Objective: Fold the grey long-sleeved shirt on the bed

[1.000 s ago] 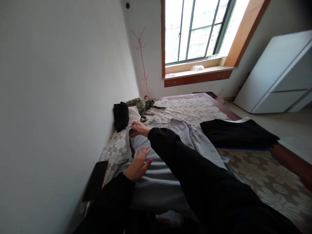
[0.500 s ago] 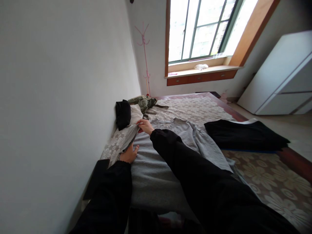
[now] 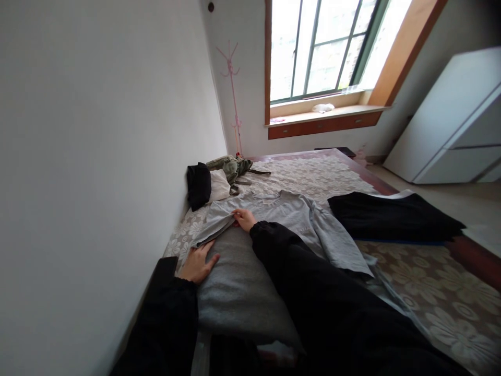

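Note:
A grey T-shirt lies spread out before me, its neckline toward the window. My right hand pinches the edge of the left-side sleeve, close to the shirt's body. Lower and further left, my left hand rests with thumb and fingers spread; its fingertips touch the sleeve's hem. The other sleeve lies flat to the right of my right forearm.
The floral bed cover lies under the shirt. Folded black clothing sits at right. Near the wall are a black bundle, a whitish cloth and an olive backpack. Beyond stands a pink coat rack.
The left sleeve, folded inward before, now lies extended outward to the left. My left hand has moved down and left, its fingers spreading. My right hand has shifted slightly right and toward me.

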Action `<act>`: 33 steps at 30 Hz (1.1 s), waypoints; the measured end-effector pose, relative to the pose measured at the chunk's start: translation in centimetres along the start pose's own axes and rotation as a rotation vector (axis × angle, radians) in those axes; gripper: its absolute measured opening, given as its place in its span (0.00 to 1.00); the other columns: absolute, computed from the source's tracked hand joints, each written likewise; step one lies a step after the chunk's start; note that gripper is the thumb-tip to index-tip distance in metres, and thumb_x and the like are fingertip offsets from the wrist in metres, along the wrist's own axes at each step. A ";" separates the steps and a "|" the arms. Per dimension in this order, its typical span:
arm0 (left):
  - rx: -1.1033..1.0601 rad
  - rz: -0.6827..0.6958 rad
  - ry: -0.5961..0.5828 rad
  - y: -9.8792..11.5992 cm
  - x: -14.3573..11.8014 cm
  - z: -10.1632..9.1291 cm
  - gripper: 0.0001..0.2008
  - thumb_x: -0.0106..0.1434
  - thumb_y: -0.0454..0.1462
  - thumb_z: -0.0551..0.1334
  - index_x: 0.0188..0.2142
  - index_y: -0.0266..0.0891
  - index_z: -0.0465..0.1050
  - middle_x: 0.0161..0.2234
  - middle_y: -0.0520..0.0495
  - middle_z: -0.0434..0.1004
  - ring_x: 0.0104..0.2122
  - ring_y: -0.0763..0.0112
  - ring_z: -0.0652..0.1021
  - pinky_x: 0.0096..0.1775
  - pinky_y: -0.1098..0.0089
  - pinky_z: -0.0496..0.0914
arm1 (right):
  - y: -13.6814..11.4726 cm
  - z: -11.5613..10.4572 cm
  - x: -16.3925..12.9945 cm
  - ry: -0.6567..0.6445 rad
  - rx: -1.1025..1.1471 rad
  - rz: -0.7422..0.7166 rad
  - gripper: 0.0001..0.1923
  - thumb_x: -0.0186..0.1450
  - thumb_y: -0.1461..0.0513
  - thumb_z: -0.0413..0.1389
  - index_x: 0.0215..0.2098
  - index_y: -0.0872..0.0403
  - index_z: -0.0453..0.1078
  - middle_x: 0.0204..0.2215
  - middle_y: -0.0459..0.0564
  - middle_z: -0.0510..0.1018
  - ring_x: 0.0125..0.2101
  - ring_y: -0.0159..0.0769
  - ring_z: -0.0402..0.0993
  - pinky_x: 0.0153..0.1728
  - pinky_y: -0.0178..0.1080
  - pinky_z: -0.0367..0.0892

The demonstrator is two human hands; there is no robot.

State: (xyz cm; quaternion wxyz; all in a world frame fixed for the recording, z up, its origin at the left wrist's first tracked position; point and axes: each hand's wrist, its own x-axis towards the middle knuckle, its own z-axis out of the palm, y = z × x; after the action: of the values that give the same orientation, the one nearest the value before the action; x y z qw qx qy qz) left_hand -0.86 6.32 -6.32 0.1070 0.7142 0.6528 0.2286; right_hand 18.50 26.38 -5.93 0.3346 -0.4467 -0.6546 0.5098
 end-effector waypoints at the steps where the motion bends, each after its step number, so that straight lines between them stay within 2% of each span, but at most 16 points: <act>1: -0.038 0.001 0.041 -0.3 -0.4 0.0 0.22 0.69 0.48 0.57 0.56 0.41 0.73 0.58 0.41 0.77 0.59 0.56 0.74 0.63 0.55 0.64 | 0.1 0.1 0.0 -0.001 0.005 -0.009 0.07 0.67 0.65 0.56 0.41 0.53 0.76 0.19 0.41 0.74 0.23 0.34 0.78 0.30 0.35 0.77; 3: -0.093 -0.015 0.167 -1.0 -1.0 -0.2 0.15 0.69 0.44 0.56 0.48 0.42 0.76 0.52 0.42 0.79 0.55 0.58 0.76 0.60 0.57 0.68 | 0.2 0.2 -0.1 -0.005 0.018 -0.027 0.05 0.67 0.63 0.58 0.40 0.53 0.75 0.19 0.41 0.74 0.24 0.34 0.78 0.29 0.35 0.77; 5: -0.069 -0.054 0.324 -1.4 -1.4 -0.5 0.11 0.68 0.40 0.56 0.45 0.42 0.74 0.50 0.42 0.78 0.55 0.58 0.76 0.61 0.56 0.68 | 0.5 0.2 -0.1 -0.007 0.030 -0.046 0.04 0.67 0.61 0.59 0.38 0.53 0.74 0.20 0.41 0.75 0.24 0.34 0.78 0.29 0.34 0.76; 6: -0.036 -0.080 0.390 -1.4 -1.5 -0.6 0.12 0.67 0.39 0.57 0.48 0.42 0.73 0.51 0.41 0.76 0.57 0.56 0.74 0.62 0.55 0.67 | 0.6 0.2 -0.2 -0.009 0.034 -0.055 0.04 0.66 0.61 0.60 0.38 0.53 0.74 0.20 0.41 0.75 0.24 0.33 0.78 0.28 0.33 0.76; 8: 0.011 -0.142 0.466 -1.5 -1.4 -0.7 0.21 0.64 0.38 0.61 0.56 0.40 0.67 0.56 0.38 0.72 0.59 0.54 0.72 0.63 0.53 0.65 | 0.8 0.2 -0.2 -0.014 0.039 -0.071 0.04 0.65 0.63 0.60 0.39 0.53 0.73 0.20 0.40 0.75 0.24 0.32 0.78 0.28 0.32 0.75; 10: -0.009 -0.219 0.457 -1.4 -0.9 -0.8 0.28 0.62 0.38 0.63 0.62 0.39 0.62 0.58 0.36 0.70 0.58 0.53 0.73 0.61 0.53 0.67 | 0.9 0.1 -0.2 -0.021 0.038 -0.085 0.05 0.64 0.65 0.60 0.40 0.53 0.73 0.20 0.39 0.75 0.23 0.31 0.77 0.27 0.31 0.75; 11: -0.040 -0.268 0.431 -1.5 -0.5 -0.8 0.28 0.62 0.38 0.63 0.61 0.39 0.63 0.57 0.37 0.73 0.55 0.54 0.75 0.58 0.55 0.70 | 1.0 0.0 -0.1 -0.025 0.037 -0.090 0.05 0.64 0.66 0.60 0.40 0.53 0.73 0.19 0.39 0.75 0.22 0.30 0.77 0.27 0.31 0.74; 14: -0.132 -0.390 0.344 -1.9 0.8 -1.1 0.16 0.63 0.38 0.61 0.51 0.42 0.71 0.45 0.43 0.81 0.43 0.60 0.81 0.48 0.62 0.74 | 1.0 -0.1 -0.1 -0.034 0.038 -0.103 0.06 0.64 0.65 0.60 0.40 0.53 0.72 0.19 0.38 0.74 0.22 0.30 0.77 0.26 0.31 0.74; 16: -0.151 -0.429 0.344 -2.3 1.5 -1.5 0.09 0.65 0.40 0.60 0.43 0.42 0.74 0.40 0.45 0.82 0.38 0.61 0.82 0.42 0.65 0.74 | 1.0 -0.1 -0.1 -0.039 0.044 -0.104 0.05 0.65 0.64 0.61 0.40 0.53 0.72 0.19 0.39 0.75 0.22 0.31 0.77 0.26 0.31 0.74; 20: -0.140 -0.472 0.398 -3.1 2.3 -1.9 0.12 0.68 0.42 0.55 0.37 0.41 0.75 0.32 0.45 0.81 0.35 0.60 0.82 0.38 0.67 0.73 | 1.1 0.0 0.0 -0.049 0.054 -0.098 0.07 0.65 0.60 0.63 0.38 0.54 0.71 0.19 0.42 0.77 0.22 0.32 0.78 0.25 0.31 0.74; 28: -0.022 -0.492 0.378 -2.7 1.8 -1.3 0.12 0.66 0.35 0.56 0.47 0.42 0.74 0.40 0.41 0.82 0.39 0.56 0.81 0.37 0.65 0.69 | 1.4 -0.1 0.2 -0.078 0.033 -0.102 0.05 0.64 0.64 0.62 0.38 0.54 0.73 0.22 0.44 0.79 0.26 0.34 0.80 0.26 0.33 0.75; 33: 0.034 -0.541 0.370 -3.1 1.7 -1.5 0.11 0.66 0.34 0.57 0.47 0.42 0.70 0.38 0.42 0.81 0.35 0.57 0.81 0.35 0.65 0.69 | 1.2 -0.3 0.2 -0.117 0.006 -0.131 0.09 0.61 0.65 0.64 0.41 0.54 0.75 0.25 0.44 0.81 0.24 0.32 0.77 0.29 0.34 0.76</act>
State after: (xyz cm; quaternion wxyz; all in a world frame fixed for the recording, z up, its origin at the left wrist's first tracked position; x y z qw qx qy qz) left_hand -4.24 8.11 -6.06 0.0312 0.4630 0.8310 0.3067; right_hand 19.03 26.75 -7.04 0.3297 -0.3713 -0.6995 0.5139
